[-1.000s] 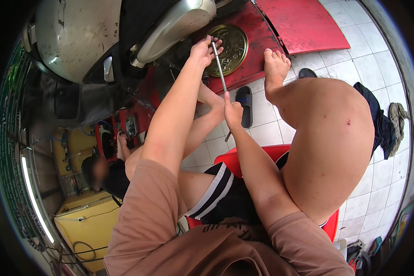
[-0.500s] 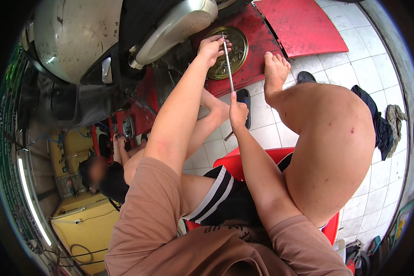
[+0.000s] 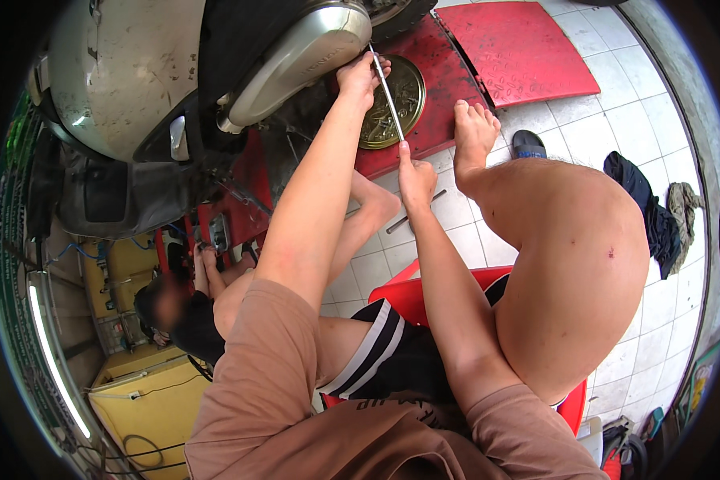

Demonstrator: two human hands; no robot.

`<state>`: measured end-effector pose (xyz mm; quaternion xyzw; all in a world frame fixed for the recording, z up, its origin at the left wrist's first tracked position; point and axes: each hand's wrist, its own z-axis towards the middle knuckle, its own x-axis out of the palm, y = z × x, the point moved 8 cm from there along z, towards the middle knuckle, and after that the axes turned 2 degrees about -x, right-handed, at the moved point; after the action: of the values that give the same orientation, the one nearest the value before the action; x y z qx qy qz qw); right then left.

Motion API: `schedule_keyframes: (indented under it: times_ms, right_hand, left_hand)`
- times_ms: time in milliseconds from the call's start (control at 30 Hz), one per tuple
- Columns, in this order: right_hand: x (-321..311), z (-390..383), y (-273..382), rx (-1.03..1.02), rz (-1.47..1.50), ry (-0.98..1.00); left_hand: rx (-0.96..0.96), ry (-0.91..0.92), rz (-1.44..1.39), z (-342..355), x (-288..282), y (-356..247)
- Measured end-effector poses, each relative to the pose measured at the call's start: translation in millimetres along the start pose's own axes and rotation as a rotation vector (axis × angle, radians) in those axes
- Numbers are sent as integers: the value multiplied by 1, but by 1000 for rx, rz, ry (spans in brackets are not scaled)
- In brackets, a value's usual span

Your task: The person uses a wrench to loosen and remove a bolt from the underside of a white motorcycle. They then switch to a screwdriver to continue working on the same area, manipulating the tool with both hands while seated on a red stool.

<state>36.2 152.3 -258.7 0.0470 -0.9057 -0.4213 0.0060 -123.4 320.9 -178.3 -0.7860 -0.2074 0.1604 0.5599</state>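
Observation:
A long silver metal bar [image 3: 389, 104] runs from near the scooter's silver casing [image 3: 288, 60] down to my right hand [image 3: 415, 178], which is closed on its lower part with the thumb along it. My left hand [image 3: 363, 78] grips the bar's upper part, over a round brass-coloured tray [image 3: 404, 118] of small metal parts on the red platform [image 3: 440, 64]. A thinner rod [image 3: 398, 225] shows behind my right hand; I cannot tell whether it joins the bar. My bare right foot [image 3: 476, 140] is raised beside the platform's edge.
I sit on a red chair [image 3: 576, 408]. A co-worker [image 3: 196, 328] sits at left by a yellow cabinet [image 3: 140, 420]. A dark slipper [image 3: 528, 144] and heaped cloths [image 3: 656, 224] lie on the tiled floor [image 3: 600, 112]. Tools [image 3: 624, 444] are at lower right.
Both hands and the bar have shifted upward, the bar's top now at the scooter's casing. The view has shifted slightly, and more of the rear tyre shows.

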Motion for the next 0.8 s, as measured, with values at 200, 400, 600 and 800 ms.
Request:
schedule_keyframes:
  times_ms: [200,400,600,800]
  right_hand:
    - [-1,6,6,0,-19,21]
    - [-2,-5,17,0,-78,52]
    - [-15,1,43,61,-19,150]
    - [-29,-15,101,-129,-345,306]
  left_hand:
    - [-2,0,-13,3,8,-3]
    - [-229,170,43,-37,-8,22]
    - [-622,-95,120,-185,-60,130]
    - [-727,297,-803,-286,8,122]
